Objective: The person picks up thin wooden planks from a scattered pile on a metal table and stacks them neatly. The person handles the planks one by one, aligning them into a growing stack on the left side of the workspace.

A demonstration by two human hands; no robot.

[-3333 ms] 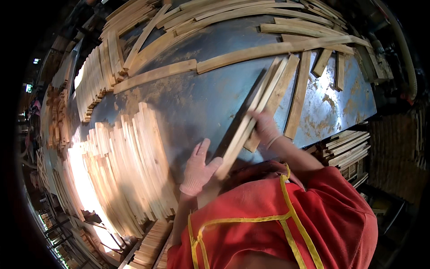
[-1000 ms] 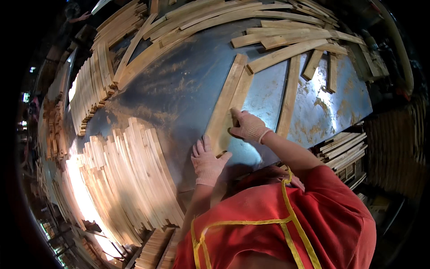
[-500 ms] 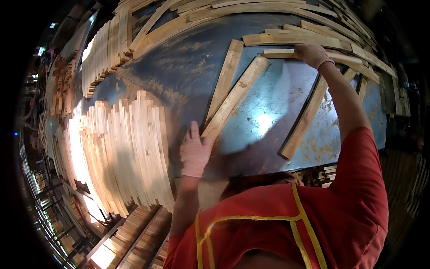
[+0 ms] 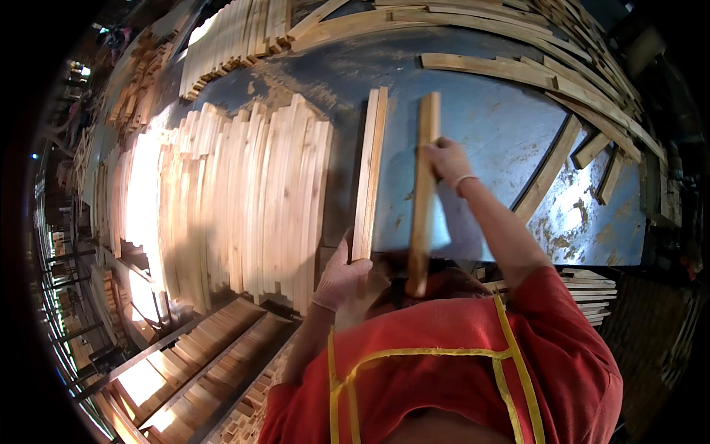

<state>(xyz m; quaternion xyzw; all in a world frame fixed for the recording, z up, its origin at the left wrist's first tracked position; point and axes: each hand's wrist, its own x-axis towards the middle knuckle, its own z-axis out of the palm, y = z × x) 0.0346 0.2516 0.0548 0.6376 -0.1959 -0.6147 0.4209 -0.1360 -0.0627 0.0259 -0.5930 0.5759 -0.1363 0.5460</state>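
- Head view: left hand pinches left strip near its lower end, beside stacked strips.
- Right hand grips right strip, blurred, above mid-length, near the table's close edge.
- Wood: probably stiff, fairly light, not fragile, maybe splintery; mid-length hold likely balances best.
- Table: blue-grey, metal-looking, sawdust-streaked, likely slick.
- Room: dim, timber all round.

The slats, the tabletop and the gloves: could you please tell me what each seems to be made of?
Slats: seemingly solid wood, unpainted, judging by their varied pale to orange-brown tones; the species is unclear.
Tabletop: probably sheet metal, smooth and bluish grey, judging by its bright glare.
Gloves: apparently knitted fabric, pale and matt, with a textured cuff; the fibre cannot be told.
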